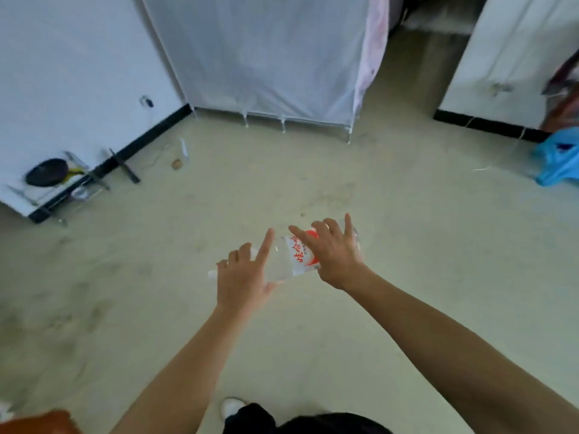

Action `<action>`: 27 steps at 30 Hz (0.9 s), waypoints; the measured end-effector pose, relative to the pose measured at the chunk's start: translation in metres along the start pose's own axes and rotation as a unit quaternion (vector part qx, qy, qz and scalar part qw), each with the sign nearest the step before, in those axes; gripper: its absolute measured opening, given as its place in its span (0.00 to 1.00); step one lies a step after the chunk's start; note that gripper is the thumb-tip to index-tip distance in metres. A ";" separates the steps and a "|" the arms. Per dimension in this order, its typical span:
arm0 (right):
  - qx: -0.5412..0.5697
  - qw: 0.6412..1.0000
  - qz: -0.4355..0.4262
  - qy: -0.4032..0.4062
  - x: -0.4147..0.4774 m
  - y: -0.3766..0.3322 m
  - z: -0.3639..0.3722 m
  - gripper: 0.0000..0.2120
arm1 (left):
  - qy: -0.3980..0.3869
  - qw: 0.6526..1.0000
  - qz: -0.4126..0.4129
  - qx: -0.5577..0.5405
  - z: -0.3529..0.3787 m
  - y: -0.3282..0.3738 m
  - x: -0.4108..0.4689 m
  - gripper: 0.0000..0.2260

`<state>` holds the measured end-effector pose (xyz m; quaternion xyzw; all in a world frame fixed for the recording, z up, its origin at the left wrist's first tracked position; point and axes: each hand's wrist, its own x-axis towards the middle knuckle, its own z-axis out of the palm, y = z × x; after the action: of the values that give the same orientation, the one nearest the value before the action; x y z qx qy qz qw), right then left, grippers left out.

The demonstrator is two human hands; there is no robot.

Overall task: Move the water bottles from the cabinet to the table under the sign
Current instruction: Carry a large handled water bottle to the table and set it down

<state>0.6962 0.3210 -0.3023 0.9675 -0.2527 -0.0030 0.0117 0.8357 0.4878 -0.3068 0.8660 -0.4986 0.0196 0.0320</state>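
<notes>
A clear water bottle with a white and red label lies almost sideways in the air in front of me, above the floor. My left hand holds its cap end from below, index finger stretched out. Over the label and base end my right hand rests with fingers spread. Both hands touch the bottle. No cabinet, table or sign shows in this view.
A white fabric wardrobe stands at the back. A black pan and a metal rack sit by the left wall. A blue plastic bag lies at the right edge. Pale bare floor spreads between them.
</notes>
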 end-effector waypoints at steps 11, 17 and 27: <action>-0.009 0.972 0.199 0.127 0.062 0.279 -0.048 0.48 | 0.209 0.946 0.248 -0.006 -0.027 0.187 0.294 0.40; -0.077 0.943 0.307 0.104 0.061 0.465 -0.079 0.46 | 0.193 0.913 0.351 -0.081 -0.022 0.362 0.445 0.41; -0.107 0.827 0.543 0.100 -0.111 0.669 -0.095 0.49 | 0.182 0.788 0.568 -0.155 -0.038 0.686 0.492 0.41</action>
<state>0.2734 -0.2066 -0.1916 0.6615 -0.7331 0.0731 0.1404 0.4894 -0.2776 -0.2116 0.3903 -0.8819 0.1140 0.2388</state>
